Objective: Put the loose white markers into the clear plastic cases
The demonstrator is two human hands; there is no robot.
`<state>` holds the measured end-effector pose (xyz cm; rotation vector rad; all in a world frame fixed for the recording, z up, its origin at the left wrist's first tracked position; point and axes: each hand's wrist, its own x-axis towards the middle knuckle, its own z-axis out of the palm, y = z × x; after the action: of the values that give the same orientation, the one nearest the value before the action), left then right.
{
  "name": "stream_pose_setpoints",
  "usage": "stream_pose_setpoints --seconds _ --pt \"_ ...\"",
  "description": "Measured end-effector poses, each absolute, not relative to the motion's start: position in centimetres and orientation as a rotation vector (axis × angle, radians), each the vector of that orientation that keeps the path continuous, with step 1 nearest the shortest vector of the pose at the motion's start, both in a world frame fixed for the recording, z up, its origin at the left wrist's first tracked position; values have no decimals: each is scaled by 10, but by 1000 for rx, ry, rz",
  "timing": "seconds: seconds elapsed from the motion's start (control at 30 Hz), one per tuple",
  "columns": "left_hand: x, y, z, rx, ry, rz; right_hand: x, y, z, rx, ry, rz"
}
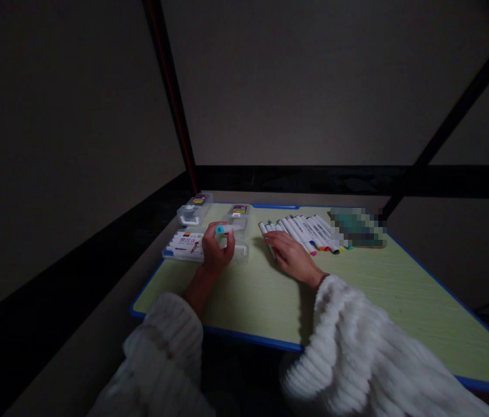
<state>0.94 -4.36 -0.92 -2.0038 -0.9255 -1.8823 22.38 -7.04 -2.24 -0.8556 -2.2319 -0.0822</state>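
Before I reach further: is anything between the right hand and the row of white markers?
Nothing visible: the right hand is at the row's left end, its fingers over some of the white markers; contact is unclear.

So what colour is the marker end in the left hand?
The marker end is light blue, as the head view shows.

From my end, I see large pinkish Chinese characters on the white printed label (190,243) of the flat clear plastic case (183,257) at left, too blurred to read surely. Print on the small yellow-and-dark labels (239,209) farther off and the white-barrelled markers (300,230) at right defeats me.
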Motion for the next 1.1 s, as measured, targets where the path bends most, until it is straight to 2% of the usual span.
stream_pose_setpoints --seconds 1.1 --pt "18 -35 -22 -2227 -1222 -1495 222 -73 -19 -897 -2313 13"
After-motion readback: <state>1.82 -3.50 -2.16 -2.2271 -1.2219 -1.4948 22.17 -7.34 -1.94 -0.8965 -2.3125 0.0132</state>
